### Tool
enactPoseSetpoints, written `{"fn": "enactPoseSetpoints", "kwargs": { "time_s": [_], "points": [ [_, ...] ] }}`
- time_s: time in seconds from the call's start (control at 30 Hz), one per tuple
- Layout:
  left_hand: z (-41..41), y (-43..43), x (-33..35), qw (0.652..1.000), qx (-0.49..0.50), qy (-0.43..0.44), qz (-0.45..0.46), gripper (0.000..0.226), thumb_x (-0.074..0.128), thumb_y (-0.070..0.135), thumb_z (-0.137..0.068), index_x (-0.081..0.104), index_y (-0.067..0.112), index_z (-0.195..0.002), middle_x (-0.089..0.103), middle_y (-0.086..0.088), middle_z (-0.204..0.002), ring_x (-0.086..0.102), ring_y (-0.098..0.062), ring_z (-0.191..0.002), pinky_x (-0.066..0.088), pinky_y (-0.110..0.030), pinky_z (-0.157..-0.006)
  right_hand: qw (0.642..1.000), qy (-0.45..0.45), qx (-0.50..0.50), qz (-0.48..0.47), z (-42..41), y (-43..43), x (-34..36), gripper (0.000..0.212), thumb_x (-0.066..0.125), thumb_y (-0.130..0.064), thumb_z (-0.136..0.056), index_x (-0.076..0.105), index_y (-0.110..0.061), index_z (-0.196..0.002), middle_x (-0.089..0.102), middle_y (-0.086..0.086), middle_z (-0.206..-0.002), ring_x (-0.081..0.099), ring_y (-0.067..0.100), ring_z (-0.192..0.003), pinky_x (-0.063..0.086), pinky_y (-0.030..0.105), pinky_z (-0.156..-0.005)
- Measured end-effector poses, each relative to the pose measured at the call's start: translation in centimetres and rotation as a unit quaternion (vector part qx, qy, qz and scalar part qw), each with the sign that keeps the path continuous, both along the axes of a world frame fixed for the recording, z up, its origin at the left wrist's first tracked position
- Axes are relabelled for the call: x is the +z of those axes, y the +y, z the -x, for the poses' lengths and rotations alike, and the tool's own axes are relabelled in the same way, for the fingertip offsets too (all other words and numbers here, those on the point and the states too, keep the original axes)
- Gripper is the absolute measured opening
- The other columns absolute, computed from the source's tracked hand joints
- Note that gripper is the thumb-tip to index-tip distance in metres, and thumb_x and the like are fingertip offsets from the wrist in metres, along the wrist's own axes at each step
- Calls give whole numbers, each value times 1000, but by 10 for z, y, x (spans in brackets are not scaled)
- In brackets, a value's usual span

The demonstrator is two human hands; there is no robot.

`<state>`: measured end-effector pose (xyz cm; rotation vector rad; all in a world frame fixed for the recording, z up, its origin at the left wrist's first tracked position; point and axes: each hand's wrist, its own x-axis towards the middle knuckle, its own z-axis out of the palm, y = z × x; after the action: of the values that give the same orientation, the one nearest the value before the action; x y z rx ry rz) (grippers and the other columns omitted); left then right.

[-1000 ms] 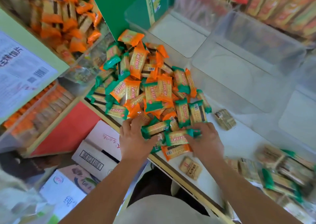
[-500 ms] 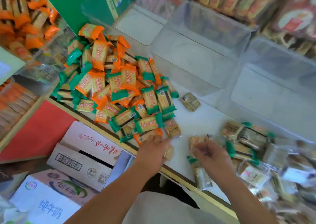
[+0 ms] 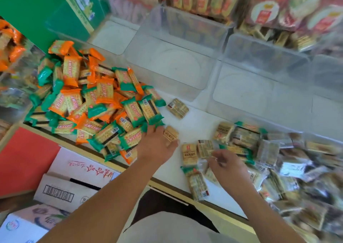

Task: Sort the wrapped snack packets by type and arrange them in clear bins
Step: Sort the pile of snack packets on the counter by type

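Packets [image 3: 96,101] piled; left hand [image 3: 157,144] flat, right hand [image 3: 225,165] curled.

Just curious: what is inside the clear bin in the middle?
The clear bin looks empty; only the white counter shows through its floor. Snack packs behind blur through its far wall.

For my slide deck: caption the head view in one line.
Two bare hands, left and right, sort wrapped packets between an orange-and-green pile and empty clear bins.
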<state>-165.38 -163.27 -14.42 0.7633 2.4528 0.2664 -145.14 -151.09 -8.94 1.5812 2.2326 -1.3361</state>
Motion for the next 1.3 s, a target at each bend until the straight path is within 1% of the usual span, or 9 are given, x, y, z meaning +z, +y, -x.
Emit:
{"fn": "enactPoseSetpoints", "kwargs": {
  "time_s": [0.2,0.37,0.47,0.67,0.8,0.87,1.0,1.1,1.3],
  "points": [
    [1,-4,-16,994,27,-70,-74,47,70,47,-90,53,23,-127,35,-4,-141,52,-31,-114,50,-39,-92,969,-128,169,-129,42,14,-28,29,58,-42,-98,61,-20,-118,58,-2,-121,56,20,-111,53,35,-85],
    [8,-6,-26,982,97,-117,-113,90,91,48,-62,45,25,-136,37,2,-131,51,-23,-116,52,-41,-97,963,-202,153,-87,56,16,-28,34,71,-46,-87,50,-31,-110,59,-7,-104,59,14,-89,55,33,-70],
    [14,-3,-28,981,109,-126,-97,112,91,51,-58,36,23,-150,29,1,-142,47,-23,-128,50,-45,-105,988,-137,62,-36,55,18,-19,38,71,-45,-87,44,-37,-113,58,-15,-96,61,6,-75,51,28,-59],
    [13,-4,-24,966,97,-151,-184,79,98,28,-55,53,30,-119,28,10,-125,59,-5,-104,47,-9,-82,967,74,-210,124,28,21,4,64,86,-28,-79,50,-40,-131,67,-8,-111,69,15,-95,59,44,-85],
    [14,-8,-11,959,118,-177,-188,87,98,32,-60,52,27,-133,38,10,-129,55,-4,-114,50,-21,-93,948,96,-272,138,3,13,9,76,88,-19,-77,49,-36,-141,70,-4,-108,68,18,-99,53,35,-79],
    [17,-9,1,951,149,-190,-192,93,97,36,-63,50,23,-143,53,7,-132,56,-13,-120,50,-30,-97,940,95,-297,139,-10,10,11,71,89,-20,-76,55,-26,-138,73,-3,-108,69,18,-100,50,33,-76],
    [-5,-3,22,910,194,-305,-201,69,97,37,-63,64,26,-122,69,11,-112,65,-4,-102,49,-17,-77,934,98,-321,120,-32,0,12,56,88,-16,-76,60,-24,-123,75,-5,-105,71,13,-93,55,33,-79],
    [-38,7,18,886,190,-389,-165,70,97,44,-58,65,28,-118,69,8,-116,67,-7,-103,55,-24,-84,945,77,-307,83,-39,-9,15,56,90,-23,-72,57,-35,-115,73,-16,-98,71,5,-85,58,39,-83],
    [-57,35,11,836,264,-455,-154,62,91,36,-74,57,26,-125,68,4,-113,69,-9,-91,50,-20,-61,966,78,-248,19,-45,-12,23,68,94,-22,-68,48,-42,-114,64,-16,-109,70,4,-83,61,37,-74]
  ]
}}
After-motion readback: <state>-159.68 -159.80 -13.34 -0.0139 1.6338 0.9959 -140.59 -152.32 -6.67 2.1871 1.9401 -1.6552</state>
